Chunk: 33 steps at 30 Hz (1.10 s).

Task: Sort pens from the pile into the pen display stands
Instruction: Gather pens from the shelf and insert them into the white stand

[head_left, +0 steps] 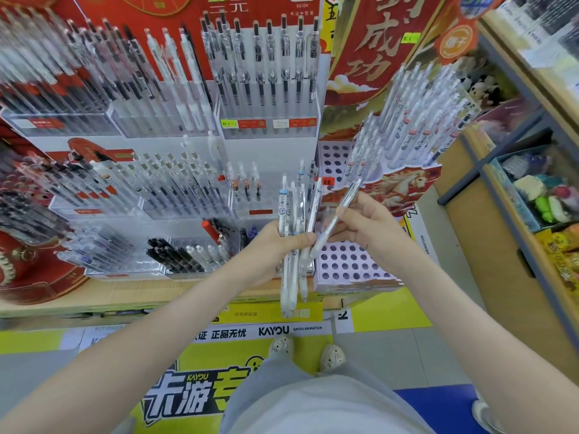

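Nearest, at the middle of the frame, the left hand (272,245) is curled round a loose bundle of clear and white plastic click pens (293,211), their lower ends hanging well below the fist. I make out at least six, but blur and overlap forbid an exact count. Just right of it, the right hand (363,223) pinches one slim clear pen with a silvery barrel (336,216), slanted with its top towards the upper right. The bundle is the main hazard: it is fanned and held only at mid-length, so a slackened grip could let pens slide out to the floor. The single pen's lower end also lies close against the bundle and could snag it and drag a neighbour free. Below and beyond the hands sits the lilac cardboard stand with round holes (354,285), one stand with dozens of open holes. A pen dropped in at a slant may lean or miss its hole. Farther, right of centre, white pens crowd its upper tier, too many and too blurred to count, so a passing sleeve could topple them. Left of them, three orange-banded clear pens (247,191) stand in a clear compartment.
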Each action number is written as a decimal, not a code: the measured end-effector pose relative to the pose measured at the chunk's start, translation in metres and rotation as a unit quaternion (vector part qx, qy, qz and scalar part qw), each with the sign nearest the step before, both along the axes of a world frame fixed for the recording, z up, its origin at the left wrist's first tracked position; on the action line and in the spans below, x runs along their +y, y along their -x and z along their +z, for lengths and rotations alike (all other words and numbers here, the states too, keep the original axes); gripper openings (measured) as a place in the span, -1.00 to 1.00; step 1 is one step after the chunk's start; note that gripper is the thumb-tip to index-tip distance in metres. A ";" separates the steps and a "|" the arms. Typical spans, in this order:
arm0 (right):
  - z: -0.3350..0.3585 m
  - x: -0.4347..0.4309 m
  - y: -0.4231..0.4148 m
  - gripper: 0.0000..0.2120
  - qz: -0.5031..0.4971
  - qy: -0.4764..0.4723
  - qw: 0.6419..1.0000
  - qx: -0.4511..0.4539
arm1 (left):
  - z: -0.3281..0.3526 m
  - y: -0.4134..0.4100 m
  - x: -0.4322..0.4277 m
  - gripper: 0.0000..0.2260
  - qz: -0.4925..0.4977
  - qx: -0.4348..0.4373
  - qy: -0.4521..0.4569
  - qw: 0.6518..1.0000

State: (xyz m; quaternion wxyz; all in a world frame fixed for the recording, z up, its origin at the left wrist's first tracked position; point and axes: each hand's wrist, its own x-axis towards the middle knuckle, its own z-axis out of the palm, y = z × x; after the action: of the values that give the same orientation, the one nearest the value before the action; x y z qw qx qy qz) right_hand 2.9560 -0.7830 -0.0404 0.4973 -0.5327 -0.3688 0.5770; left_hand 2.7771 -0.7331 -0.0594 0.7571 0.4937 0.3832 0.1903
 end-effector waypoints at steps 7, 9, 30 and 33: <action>-0.018 -0.009 -0.018 -0.98 -0.061 0.022 0.996 -0.057 | -0.006 0.007 0.004 -0.86 0.016 0.078 -0.037 0.996; -0.025 -0.013 -0.020 -0.94 -0.070 0.019 0.990 -0.118 | -0.006 0.009 0.005 -0.87 0.008 0.081 -0.043 0.996; -0.088 0.002 0.003 -0.81 0.032 0.057 0.889 -0.453 | -0.010 0.017 0.012 -0.91 -0.010 0.141 -0.099 0.985; -0.088 0.004 0.007 -0.79 0.030 0.073 0.879 -0.470 | -0.009 0.019 0.011 -0.88 -0.008 0.147 -0.108 0.983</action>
State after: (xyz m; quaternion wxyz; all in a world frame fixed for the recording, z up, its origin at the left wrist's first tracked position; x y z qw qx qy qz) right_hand 2.9486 -0.7793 -0.1283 0.2085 -0.7645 -0.5317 0.2988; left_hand 2.7579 -0.7222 -0.0681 0.6360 0.5983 0.4639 0.1498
